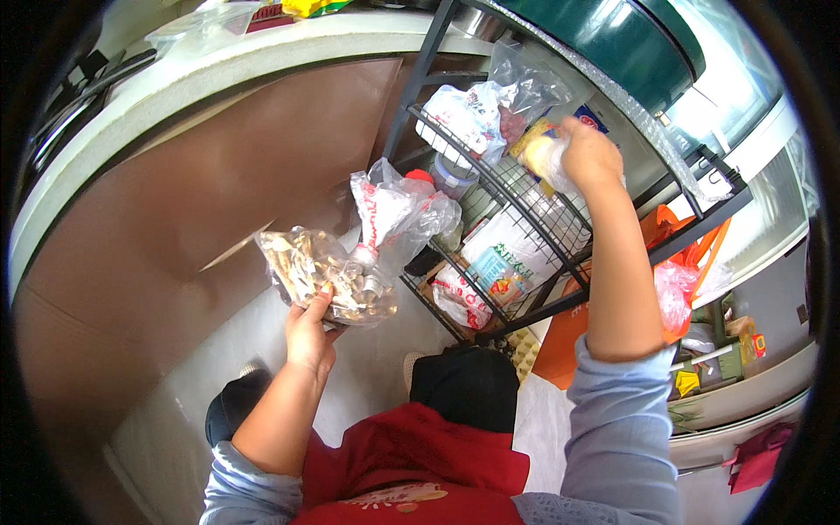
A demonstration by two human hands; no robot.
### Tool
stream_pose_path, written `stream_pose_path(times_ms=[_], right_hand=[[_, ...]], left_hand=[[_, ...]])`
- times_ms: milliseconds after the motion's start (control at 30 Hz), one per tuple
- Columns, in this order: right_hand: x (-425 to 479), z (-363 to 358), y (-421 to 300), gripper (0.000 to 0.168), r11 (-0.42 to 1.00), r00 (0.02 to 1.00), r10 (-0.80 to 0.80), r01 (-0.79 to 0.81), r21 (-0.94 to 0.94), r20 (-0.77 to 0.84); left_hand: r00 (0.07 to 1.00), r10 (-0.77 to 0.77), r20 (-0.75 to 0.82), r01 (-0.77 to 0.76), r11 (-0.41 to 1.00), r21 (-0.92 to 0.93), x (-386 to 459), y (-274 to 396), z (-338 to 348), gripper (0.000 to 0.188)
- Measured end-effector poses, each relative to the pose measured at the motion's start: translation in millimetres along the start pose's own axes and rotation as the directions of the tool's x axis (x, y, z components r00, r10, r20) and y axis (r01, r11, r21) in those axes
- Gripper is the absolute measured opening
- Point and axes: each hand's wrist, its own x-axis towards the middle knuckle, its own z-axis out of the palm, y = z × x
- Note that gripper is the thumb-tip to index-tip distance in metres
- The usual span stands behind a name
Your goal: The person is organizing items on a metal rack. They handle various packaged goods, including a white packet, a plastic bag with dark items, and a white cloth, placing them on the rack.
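My left hand (314, 331) grips a clear plastic bag of dried pale-brown food (315, 269), perhaps dried mushrooms, above the floor. My right hand (594, 157) reaches over the upper basket of a black metal rack (518, 190). Its fingers are closed on a clear plastic bag (541, 157) with something pale yellow inside. Close to that hand, a bag of yellow food (528, 136) and a dark blue packet (590, 117) lie in the basket. A white bag with red print (387, 203) bulges at the rack's left side, just beyond the mushroom-like food.
White printed bags (466, 118) and a lidded plastic tub (453, 176) occupy the rack. A large white sack (518, 236) sits lower. Brown cabinet doors (230, 170) stand left under a pale counter (315, 42). Orange bags (689, 249) hang at the rack's right.
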Motion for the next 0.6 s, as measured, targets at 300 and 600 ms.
stream_pose_path(times_ms=[300,600], right_hand=[[-115,75,-58,0.025,-0.474,0.926,-0.02,-0.34,0.812,0.376],[-142,160,-97,0.018,-0.714,0.975,-0.17,-0.224,0.663,0.146]], left_hand=[[1.0,-0.004,0.011,0.004,0.998,0.068,6,4,0,0.037],[1.0,0.024,0.014,-0.025,0.995,0.094,8,1,-4,0.042]])
